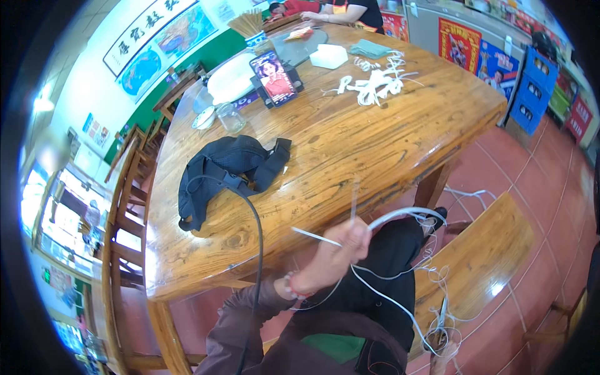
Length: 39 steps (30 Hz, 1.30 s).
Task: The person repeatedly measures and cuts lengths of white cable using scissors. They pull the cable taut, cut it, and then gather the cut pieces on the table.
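Observation:
My left hand (342, 249) is closed in a pinch around a white cord (390, 306), just off the table's near edge. One short end of the cord sticks out to the left of the fingers, and a thin blurred strand stands up above them. A thicker pale grey-white cable (406, 211) arches from this hand to the right, over my dark trouser leg. Low at the right, my right hand (445, 351) is closed on what look like scissors (443, 311), their pointed metal blades upward. Thin loops of white cord lie around them, and the fingers are partly hidden.
On the wooden table (331, 156) are a black bag (228, 162), a phone on a stand (275, 80), a glass jar (231, 117) and a tangle of white cord (378, 84). A wooden bench (487, 250) stands at right. A dark cable (259, 250) hangs before me. Another person sits beyond.

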Motion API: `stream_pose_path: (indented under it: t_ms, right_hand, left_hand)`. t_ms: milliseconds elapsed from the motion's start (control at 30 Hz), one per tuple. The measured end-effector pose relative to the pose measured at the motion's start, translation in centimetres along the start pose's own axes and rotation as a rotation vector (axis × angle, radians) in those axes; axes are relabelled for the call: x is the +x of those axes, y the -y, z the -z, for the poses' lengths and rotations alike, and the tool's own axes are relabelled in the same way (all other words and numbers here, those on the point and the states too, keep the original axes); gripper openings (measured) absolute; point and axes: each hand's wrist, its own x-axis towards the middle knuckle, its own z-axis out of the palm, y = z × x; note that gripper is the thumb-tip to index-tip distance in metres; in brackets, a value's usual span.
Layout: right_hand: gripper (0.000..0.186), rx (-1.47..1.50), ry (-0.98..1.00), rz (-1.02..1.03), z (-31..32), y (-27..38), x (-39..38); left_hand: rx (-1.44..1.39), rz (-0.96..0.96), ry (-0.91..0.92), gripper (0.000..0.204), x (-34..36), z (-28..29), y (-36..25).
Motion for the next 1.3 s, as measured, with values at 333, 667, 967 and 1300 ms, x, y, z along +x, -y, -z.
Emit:
stream_pose_path:
  t_ms: [333, 667, 967, 1300]
  right_hand:
    - [0.043, -0.106, 0.068, -0.08, 2.0, 0.0, 3.6]
    - [0.042, -0.396, 0.161, -0.373, 16.5, -6.5, 4.5]
    - [0.025, 0.335, -0.627, -0.804, 29.0, -18.4, -4.7]
    - [0.035, 0.626, -0.57, -0.364, 27.3, -9.9, 2.9]
  left_hand:
    - [-0.068, 0.141, 0.155, 0.031, -0.2, 0.1, 6.6]
    - [0.739, 0.137, 0.099, 0.011, -4.1, 10.1, 16.5]
    - [1.28, 0.268, 0.038, 0.007, -8.0, 17.9, 20.4]
    - [1.12, -0.033, 0.028, 0.01, -5.3, 16.5, 20.8]
